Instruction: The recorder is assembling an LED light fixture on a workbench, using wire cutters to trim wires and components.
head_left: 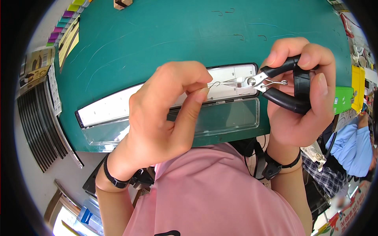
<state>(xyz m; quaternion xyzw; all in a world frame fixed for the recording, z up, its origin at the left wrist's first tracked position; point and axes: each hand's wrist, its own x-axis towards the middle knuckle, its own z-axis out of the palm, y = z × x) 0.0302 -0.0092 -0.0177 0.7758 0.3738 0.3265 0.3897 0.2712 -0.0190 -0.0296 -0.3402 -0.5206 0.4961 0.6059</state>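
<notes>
My left hand [161,110] is closed, its thumb and forefinger pinching a small fish hook [214,84]. The hook's curved end sticks out to the right of the fingertips. My right hand [289,128] grips small pliers [251,82] with black handles, their slim jaws pointing left at the hook. Whether the jaw tips touch the hook is too small to tell. Beneath both hands lies a long, narrow hinged case [103,111] with a white lined bed. Its clear lid [228,118] is folded down toward me, and my left hand hides part of the case.
Several loose hooks [262,37] and thin strands, one of them a blue line [263,24], lie on the green tabletop [157,23]. A wooden block [123,3] sits at the far edge. Green [343,99] and yellow boxes [357,89] stand at right, near a person in blue [350,149].
</notes>
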